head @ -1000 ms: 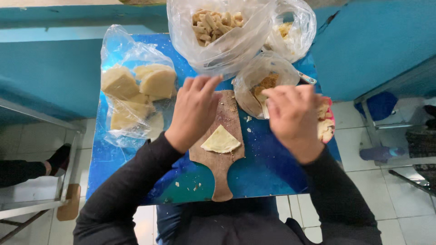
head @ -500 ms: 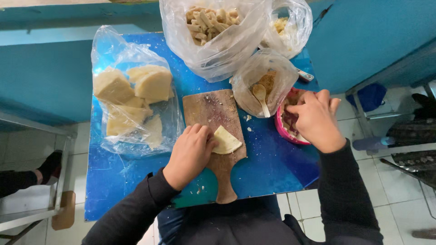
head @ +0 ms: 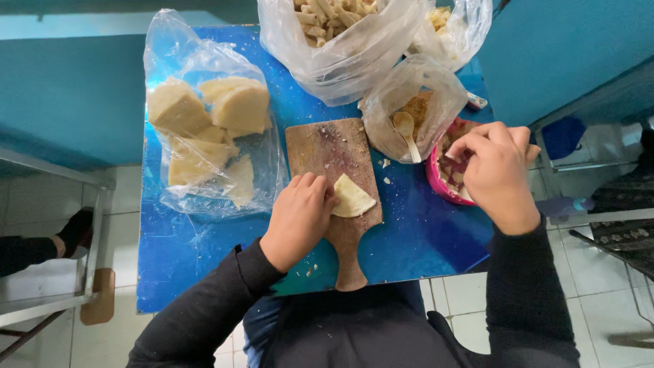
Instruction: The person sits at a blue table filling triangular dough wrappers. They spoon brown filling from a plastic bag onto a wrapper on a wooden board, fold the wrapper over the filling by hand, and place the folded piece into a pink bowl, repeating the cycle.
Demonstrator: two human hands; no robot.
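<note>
A thin pale piece of dough (head: 352,198) lies on a wooden cutting board (head: 327,151) on the small blue table (head: 415,238). My left hand (head: 298,218) rests on the board with its fingertips touching the dough's left edge. My right hand (head: 496,174) hovers over a pink bowl (head: 436,184) of chopped filling at the right, fingers pinched together over the contents; whether it holds any filling is hidden.
A clear bag of large pale dough blocks (head: 204,129) lies at the left. Behind the board stand a bag of crumbs with a wooden spoon (head: 407,129) and a big bag of pale pieces (head: 340,34). A person's shoe (head: 75,232) shows at far left.
My left hand drew back from the board's top to the dough's left edge. My right hand moved right from the crumb bag to the pink bowl.
</note>
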